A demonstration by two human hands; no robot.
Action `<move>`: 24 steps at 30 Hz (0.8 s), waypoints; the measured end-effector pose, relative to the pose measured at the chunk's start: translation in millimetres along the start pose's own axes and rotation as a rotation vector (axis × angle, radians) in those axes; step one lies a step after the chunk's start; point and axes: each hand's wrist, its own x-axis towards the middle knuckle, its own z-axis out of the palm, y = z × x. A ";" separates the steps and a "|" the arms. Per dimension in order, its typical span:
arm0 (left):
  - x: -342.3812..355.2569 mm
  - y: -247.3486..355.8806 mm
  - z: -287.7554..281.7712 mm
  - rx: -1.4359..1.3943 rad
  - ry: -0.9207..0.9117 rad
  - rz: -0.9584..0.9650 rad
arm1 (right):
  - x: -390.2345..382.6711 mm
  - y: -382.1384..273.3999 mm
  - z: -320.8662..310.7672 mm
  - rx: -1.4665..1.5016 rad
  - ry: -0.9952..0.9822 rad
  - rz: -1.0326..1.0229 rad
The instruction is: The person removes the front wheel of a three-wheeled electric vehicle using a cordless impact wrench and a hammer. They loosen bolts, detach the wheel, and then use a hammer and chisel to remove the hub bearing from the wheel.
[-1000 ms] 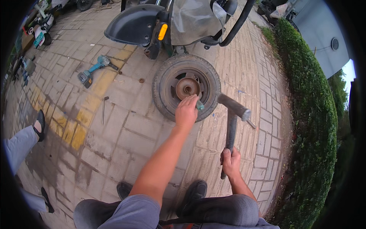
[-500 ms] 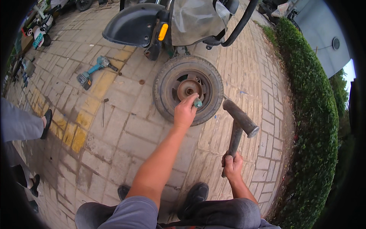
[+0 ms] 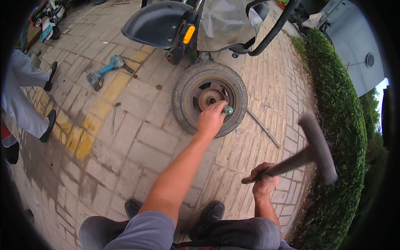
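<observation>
Swings hammer (image 3: 318, 150) farther right, clenched in right grip (image 3: 265, 180); steadies green tool (image 3: 228, 110) in closed left grip (image 3: 211, 120) over wheel (image 3: 209, 96); seemingly readying a blow, needing true aim next.

Under you, in daylight, was brick paving (image 3: 125, 160) with a yellow strip (image 3: 92, 123); at your right stood a green hedge (image 3: 339, 116), and behind it a grey wall (image 3: 354, 46).

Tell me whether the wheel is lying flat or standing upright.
Lying flat: the wheel shows its round face upward on the paving, the left hand holding a green-handled tool over it.
</observation>
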 end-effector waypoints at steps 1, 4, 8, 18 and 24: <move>1.7 2.7 0.9 -0.012 -0.008 -0.005 | 3.0 3.4 0.4 0.145 0.021 -0.125; 1.6 5.3 1.1 -0.013 -0.033 -0.018 | -8.1 27.3 0.0 0.071 -0.079 -0.232; 7.7 19.0 -2.7 0.019 -0.042 0.024 | -32.0 49.1 -5.6 -0.367 -0.065 0.494; 0.4 -1.6 -4.5 0.079 0.013 0.176 | -45.2 52.2 -17.1 -0.235 -0.022 0.490; 20.8 2.5 1.3 0.068 0.034 0.140 | -33.3 63.4 -7.9 -0.276 -0.064 0.244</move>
